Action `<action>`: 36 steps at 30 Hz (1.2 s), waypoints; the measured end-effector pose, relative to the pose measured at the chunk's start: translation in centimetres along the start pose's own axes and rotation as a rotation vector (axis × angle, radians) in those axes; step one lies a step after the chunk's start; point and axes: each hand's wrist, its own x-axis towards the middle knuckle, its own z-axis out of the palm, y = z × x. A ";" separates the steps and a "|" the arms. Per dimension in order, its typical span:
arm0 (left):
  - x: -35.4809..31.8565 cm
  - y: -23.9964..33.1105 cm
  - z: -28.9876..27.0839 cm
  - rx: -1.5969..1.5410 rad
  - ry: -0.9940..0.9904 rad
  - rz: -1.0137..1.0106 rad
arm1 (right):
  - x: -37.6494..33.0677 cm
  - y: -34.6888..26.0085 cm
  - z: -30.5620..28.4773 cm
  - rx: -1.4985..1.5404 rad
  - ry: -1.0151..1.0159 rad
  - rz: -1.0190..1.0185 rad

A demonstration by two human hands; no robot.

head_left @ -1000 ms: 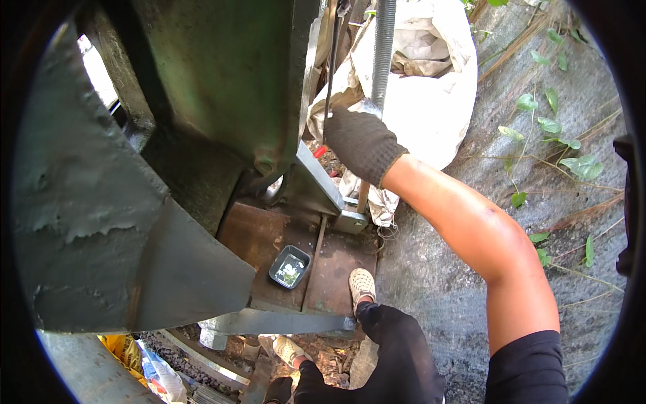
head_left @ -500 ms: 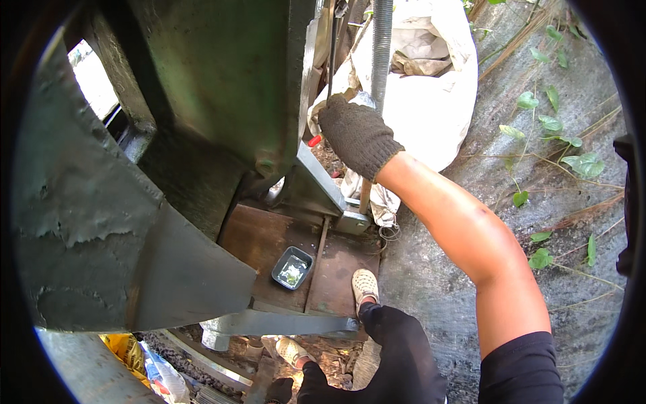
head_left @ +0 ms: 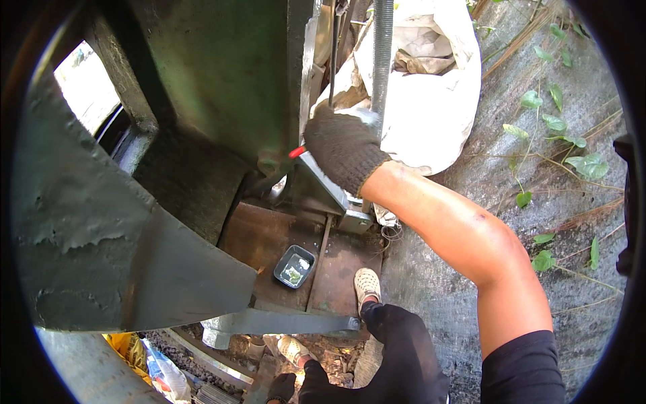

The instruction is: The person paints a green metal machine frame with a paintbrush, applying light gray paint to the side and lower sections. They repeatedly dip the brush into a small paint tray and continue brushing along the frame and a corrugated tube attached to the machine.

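Note:
My right hand (head_left: 343, 145), in a dark knitted glove, is closed around a slim tool with a red tip (head_left: 297, 152); the glove hides most of it, so its kind cannot be told. This hand is beside the upright edge of the green metal body (head_left: 229, 74), next to a thin dark rod (head_left: 332, 57) and a ribbed metal rod (head_left: 382, 60). Low down by my leg, my left hand (head_left: 281, 388) shows only in part, also dark-gloved, its fingers unclear. A small dark tray (head_left: 295, 266) with pale, wet-looking contents rests on the brown metal plate (head_left: 343, 269).
A big white sack (head_left: 431, 114) stands behind the ribbed rod. On the left, a curved dark metal guard (head_left: 87, 242) juts inward. Sloping concrete with vines (head_left: 585, 165) lies at the right. Yellow and blue plastic bags (head_left: 158, 370) are below, near my clog-shod feet (head_left: 367, 286).
My right hand has shifted left and slightly down with the red-tipped tool, closer to the green metal edge. The tray and my left hand look nearly unchanged.

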 end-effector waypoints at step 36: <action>-1.1 1.1 -2.6 -0.040 -0.035 0.000 | -7.4 2.9 1.2 0.018 0.032 0.224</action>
